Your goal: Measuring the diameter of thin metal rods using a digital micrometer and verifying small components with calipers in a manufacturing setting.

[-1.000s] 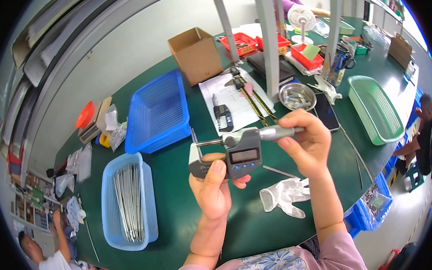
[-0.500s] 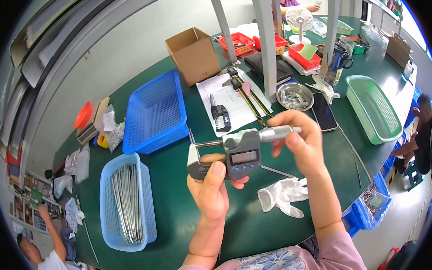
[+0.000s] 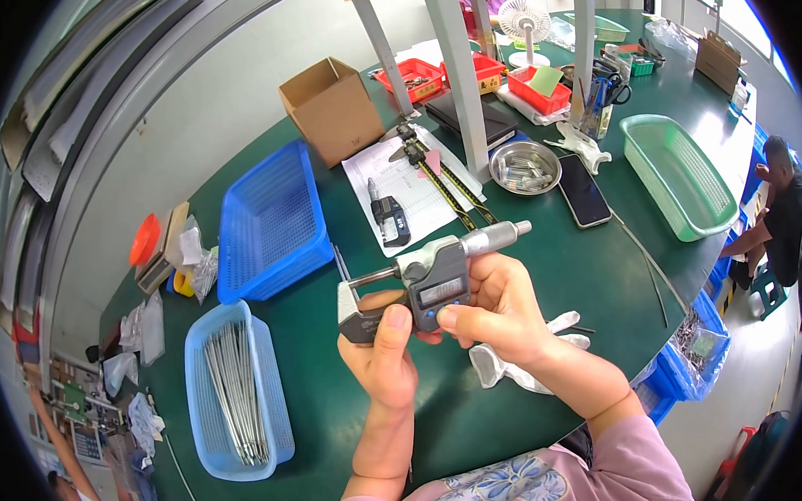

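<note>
A grey and black digital micrometer [image 3: 432, 272] is held up over the table, its thimble tilted toward the upper right. My left hand [image 3: 384, 362] is closed around the lower part of its frame, thumb in front. With fingers behind the body, my right hand [image 3: 504, 313] grips it too, and its thumb rests by the small blue buttons under the display. Between the micrometer's anvil and spindle I cannot make out any part. Below my right wrist lies a white glove [image 3: 503, 367], partly covered by the arm.
Left stand a light-blue basket [image 3: 280, 406] of thin metal rods and a blue basket [image 3: 272, 227]. Ahead, another micrometer [image 3: 388, 221] and calipers [image 3: 436, 171] lie on paper [image 3: 360, 164]. A metal bowl [image 3: 552, 178], phone [image 3: 586, 191] and green basket [image 3: 682, 178] sit right, beyond a grey post [image 3: 462, 83].
My right hand has come down from the thimble to the micrometer's body, its thumb now at the buttons. The left hand keeps its hold. The view has shifted slightly.
</note>
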The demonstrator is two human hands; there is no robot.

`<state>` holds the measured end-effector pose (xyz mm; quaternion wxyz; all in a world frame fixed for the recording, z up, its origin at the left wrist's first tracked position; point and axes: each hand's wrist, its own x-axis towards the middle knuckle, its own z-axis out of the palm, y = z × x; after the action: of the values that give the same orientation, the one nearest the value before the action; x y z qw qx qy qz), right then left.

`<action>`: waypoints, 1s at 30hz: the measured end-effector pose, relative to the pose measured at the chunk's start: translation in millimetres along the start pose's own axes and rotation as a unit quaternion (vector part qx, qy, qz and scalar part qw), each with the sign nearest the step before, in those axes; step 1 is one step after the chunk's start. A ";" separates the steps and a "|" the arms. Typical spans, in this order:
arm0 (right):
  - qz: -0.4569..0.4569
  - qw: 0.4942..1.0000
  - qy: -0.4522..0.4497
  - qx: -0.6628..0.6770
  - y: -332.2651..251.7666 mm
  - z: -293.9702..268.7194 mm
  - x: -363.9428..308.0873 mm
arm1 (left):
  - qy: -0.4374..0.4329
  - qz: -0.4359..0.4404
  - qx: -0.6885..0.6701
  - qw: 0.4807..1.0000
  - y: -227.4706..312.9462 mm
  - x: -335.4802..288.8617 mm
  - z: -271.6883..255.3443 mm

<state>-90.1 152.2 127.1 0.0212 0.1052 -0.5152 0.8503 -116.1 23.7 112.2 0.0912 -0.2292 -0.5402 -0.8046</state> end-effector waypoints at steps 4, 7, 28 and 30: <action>-0.028 0.999 -0.010 -0.025 3.5 -8.1 5.3 | 0.009 -0.008 -0.044 0.999 3.3 1.8 -1.5; -0.118 0.983 0.108 0.096 1.4 -24.6 11.6 | 0.017 -0.027 -0.039 0.999 7.7 3.6 -6.0; -0.222 0.945 0.050 -0.235 -8.0 -42.7 16.6 | 0.001 -0.037 -0.061 0.997 9.7 2.1 -8.1; -0.161 0.975 0.042 -0.145 -4.7 -39.7 17.2 | 0.020 -0.035 -0.056 0.998 9.9 2.4 -8.0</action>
<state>-112.4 188.2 116.9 0.1941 0.1469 -0.6079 0.7558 -116.5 12.7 119.0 0.0608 -0.1983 -0.5002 -0.8407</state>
